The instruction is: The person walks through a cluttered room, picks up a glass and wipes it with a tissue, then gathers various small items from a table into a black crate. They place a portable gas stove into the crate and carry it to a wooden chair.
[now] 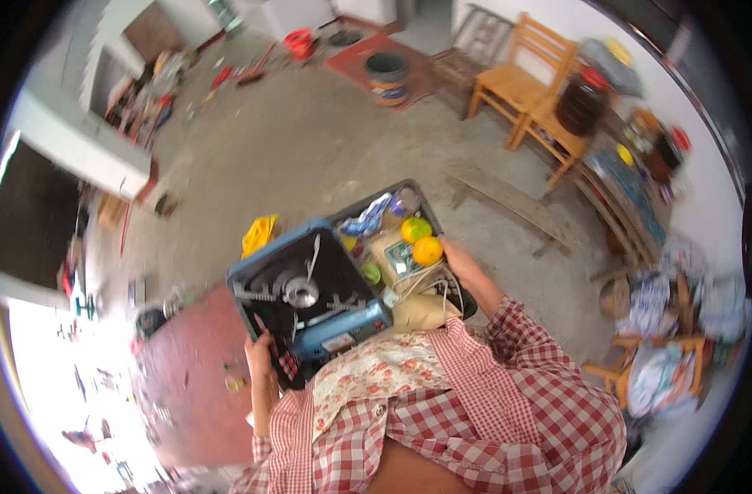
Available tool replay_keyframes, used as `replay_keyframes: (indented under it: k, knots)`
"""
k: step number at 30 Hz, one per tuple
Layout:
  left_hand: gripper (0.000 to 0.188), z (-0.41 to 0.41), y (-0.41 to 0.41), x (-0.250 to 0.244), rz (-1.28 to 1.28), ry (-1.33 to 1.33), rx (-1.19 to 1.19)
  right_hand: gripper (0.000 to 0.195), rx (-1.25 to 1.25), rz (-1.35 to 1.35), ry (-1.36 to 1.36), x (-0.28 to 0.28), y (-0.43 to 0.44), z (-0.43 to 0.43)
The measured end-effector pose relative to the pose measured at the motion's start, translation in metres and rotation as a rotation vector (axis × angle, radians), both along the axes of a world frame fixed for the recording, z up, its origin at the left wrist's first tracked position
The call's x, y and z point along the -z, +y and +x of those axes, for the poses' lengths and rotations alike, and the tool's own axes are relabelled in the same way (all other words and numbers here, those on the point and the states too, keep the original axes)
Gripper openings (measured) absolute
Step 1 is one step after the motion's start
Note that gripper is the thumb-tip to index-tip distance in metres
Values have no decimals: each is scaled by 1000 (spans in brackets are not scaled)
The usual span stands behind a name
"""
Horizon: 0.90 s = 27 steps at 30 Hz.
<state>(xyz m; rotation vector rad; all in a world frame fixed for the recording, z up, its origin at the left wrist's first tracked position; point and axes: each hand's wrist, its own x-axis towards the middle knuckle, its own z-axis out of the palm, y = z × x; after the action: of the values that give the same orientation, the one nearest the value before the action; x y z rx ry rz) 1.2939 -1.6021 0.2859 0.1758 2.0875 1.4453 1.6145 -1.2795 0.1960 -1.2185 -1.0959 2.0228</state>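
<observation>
A black plastic tray (402, 187) is held in front of my waist, tilted in the view. On its left part sits a blue portable gas stove (314, 336) with a black top and a round metal burner (301, 293). My left hand (262, 356) grips the tray's left end, its thumb beside the stove's corner. My right hand (462, 262) grips the right rim next to an orange citrus fruit (427, 251). Also on the tray are a yellow-green citrus fruit (416, 230), a blue-and-white packet (371, 216), a clear-topped package (404, 257) and a beige bag (422, 312).
A low wooden bench (512, 204) stands right of the tray. Wooden chairs (515, 83), a red-lidded jar (583, 102) and a bucket (387, 77) stand farther off. A yellow bag (260, 236) shows beyond the stove; a reddish surface (194, 383) lies at left.
</observation>
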Motion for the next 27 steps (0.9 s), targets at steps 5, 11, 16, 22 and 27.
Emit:
replay_keyframes:
  k: [5,11,16,22,27]
  knots:
    - [14,24,8,-34,11,0,-105,41,-53,34,6,1,31,-3]
    - [16,21,-2,-5,46,14,-118,43,-42,139,-80,22,26,-9]
    - [17,-13,7,18,120,-9,-17,45,-7,156,-43,9,18,-4]
    - [14,-20,4,18,176,-75,110,47,124,337,-230,1,-18,34]
    - [12,-60,12,46,190,-115,249,44,268,312,-259,-10,-76,28]
